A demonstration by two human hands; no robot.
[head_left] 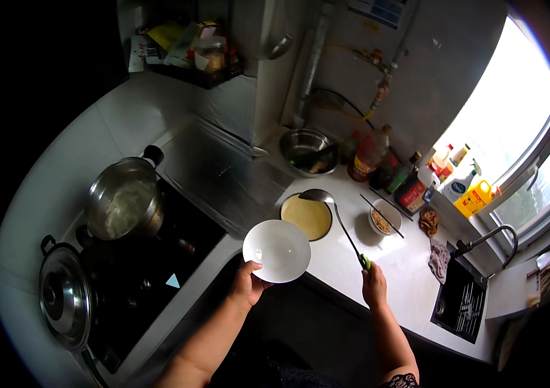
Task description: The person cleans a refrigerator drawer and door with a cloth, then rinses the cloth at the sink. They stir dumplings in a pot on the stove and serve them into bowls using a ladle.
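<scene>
We stand at a glossy white counter (401, 268) before a dim grey wall (450, 84), daylight entering by the window (505, 87) on our right. Our left hand (248, 283) pinches the rim of a plain white bowl (278, 251), held up near the counter's edge. Our right hand (374, 284) is wrapped around the handle of a metal ladle (317, 195); its rounded scoop overlaps a dish (330, 226) of smooth yellow mixture (306, 215), touching or not, we cannot tell.
</scene>
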